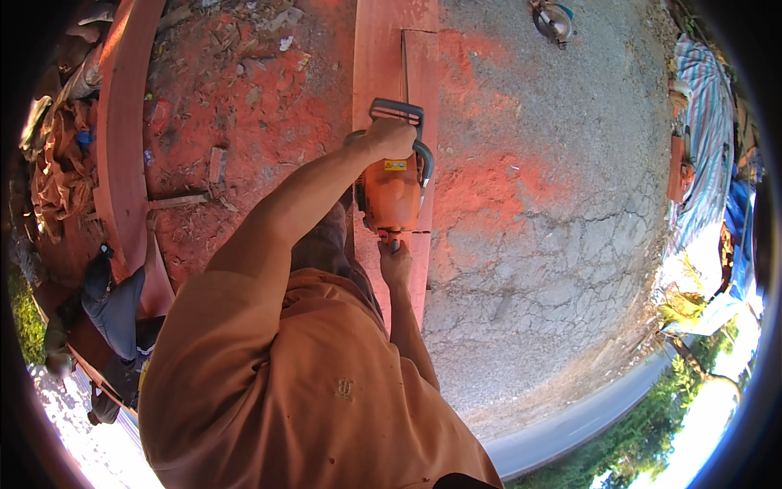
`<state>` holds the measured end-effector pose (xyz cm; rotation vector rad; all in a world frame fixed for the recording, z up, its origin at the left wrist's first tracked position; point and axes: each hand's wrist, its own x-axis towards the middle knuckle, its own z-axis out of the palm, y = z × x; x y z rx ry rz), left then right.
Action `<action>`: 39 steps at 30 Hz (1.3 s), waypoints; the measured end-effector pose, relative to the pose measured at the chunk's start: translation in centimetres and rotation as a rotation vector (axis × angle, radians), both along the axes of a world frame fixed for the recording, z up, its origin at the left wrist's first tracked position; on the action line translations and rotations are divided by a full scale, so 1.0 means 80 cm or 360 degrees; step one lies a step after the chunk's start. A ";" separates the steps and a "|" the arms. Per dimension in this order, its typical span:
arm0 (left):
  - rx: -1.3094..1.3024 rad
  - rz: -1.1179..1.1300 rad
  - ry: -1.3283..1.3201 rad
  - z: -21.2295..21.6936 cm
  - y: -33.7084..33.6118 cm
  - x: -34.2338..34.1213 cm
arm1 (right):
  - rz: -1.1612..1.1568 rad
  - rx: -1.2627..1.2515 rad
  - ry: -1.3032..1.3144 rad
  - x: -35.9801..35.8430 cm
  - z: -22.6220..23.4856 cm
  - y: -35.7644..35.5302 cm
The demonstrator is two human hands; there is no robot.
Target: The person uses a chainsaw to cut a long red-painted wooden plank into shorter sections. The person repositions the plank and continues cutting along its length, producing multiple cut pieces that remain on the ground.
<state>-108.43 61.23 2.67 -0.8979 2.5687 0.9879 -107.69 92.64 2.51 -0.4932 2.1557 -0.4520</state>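
An orange chainsaw (393, 196) rests over a long reddish plank (381, 49) that runs away from me. My left hand (389, 138) is wrapped round its front handle, just behind the dark hand guard (397, 107). Lower down, my right hand (396, 262) grips the rear handle; its fingers are partly hidden. Ahead of the saw, a narrow dark slit (404, 65) runs lengthwise in the plank and ends at a short crosswise line. The saw's bar and chain cannot be made out.
Red sawdust (489, 191) covers ground on both sides. Another long board (122, 147) lies at left, beside crumpled brown sheeting (61, 163) and dark clothing (118, 314), possibly a person's. A round-bladed tool (554, 23) lies far right. Striped sheeting (699, 122) lines the right edge.
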 end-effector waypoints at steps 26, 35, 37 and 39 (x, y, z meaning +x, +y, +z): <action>-0.0004 0.0002 -0.0007 -0.016 -0.002 0.003 | 0.0015 0.0015 -0.0009 0.006 -0.007 -0.008; -0.0039 -0.0030 0.0060 -0.026 -0.005 0.005 | -0.0007 -0.0035 0.0034 0.006 -0.009 -0.009; -0.0042 -0.0024 0.0064 -0.028 -0.005 0.004 | 0.0002 -0.0037 0.0023 0.005 -0.009 -0.009; -0.0046 -0.0040 0.0106 -0.029 -0.006 0.005 | 0.0010 -0.0025 -0.0011 0.003 -0.009 -0.010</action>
